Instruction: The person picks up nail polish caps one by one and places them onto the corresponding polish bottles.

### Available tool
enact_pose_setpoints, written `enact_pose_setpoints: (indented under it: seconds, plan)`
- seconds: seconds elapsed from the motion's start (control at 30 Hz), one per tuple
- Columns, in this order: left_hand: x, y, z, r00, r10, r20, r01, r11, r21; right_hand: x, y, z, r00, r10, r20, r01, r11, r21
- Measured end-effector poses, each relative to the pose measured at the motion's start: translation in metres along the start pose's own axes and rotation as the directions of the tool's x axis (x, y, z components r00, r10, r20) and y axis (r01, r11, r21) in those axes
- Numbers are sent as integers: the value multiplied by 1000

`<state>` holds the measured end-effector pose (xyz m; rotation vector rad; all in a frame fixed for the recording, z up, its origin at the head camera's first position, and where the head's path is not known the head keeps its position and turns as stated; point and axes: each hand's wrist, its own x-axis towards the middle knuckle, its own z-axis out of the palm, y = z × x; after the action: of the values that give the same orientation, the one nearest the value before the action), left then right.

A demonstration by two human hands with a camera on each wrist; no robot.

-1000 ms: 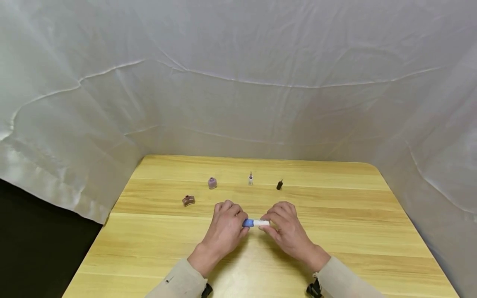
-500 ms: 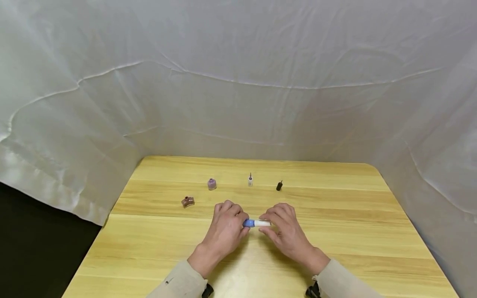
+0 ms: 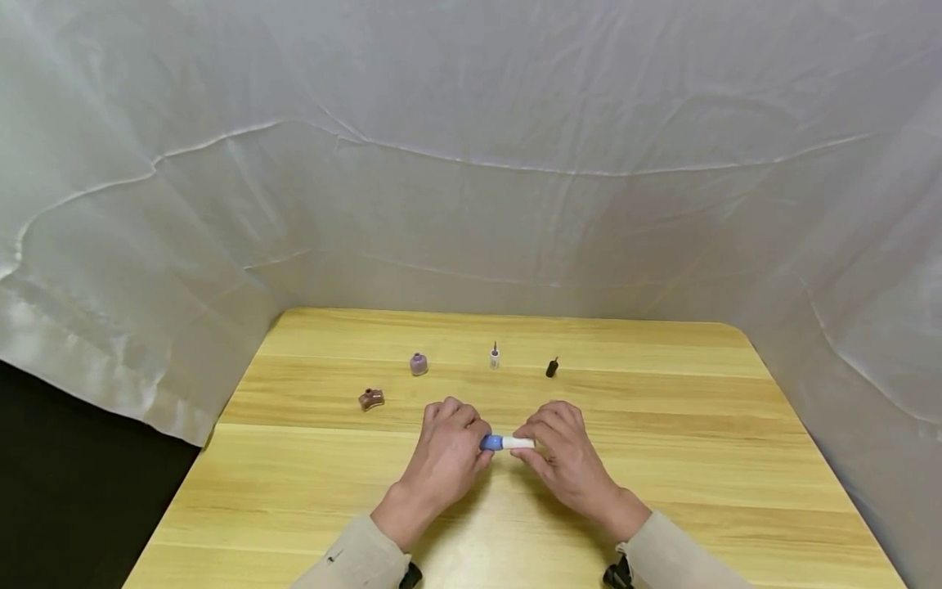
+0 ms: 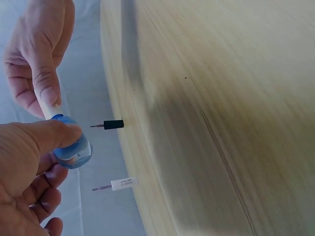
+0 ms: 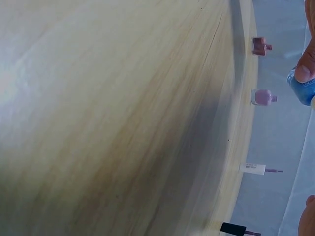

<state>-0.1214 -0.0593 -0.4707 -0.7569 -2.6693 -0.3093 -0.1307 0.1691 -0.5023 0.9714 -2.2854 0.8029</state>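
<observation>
- We take this for a cloth-screened booth; what kind of place lies beyond it, we cannot tell.
- Pale, creased cloth [image 3: 471, 213] hangs across the top of the frame and down both sides.
- A wood-grain bench [image 3: 736, 466] fills the lower middle, its far edge along that cloth.
- At lower left we see a dark patch [image 3: 74, 483] below the hem.

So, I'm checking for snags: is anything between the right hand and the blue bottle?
Only the white cap, which the right hand pinches; nothing else visible stands between. The left hand grips the blue bottle.
</observation>
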Motion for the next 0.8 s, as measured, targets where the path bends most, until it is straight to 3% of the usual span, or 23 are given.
enact_pose_setpoints:
  seconds: [0.8]
  plan:
    - [-1,-1,2,1000,-4,-5,4,999,34,-2,1,2,1000,20,4,-20,1000,-8]
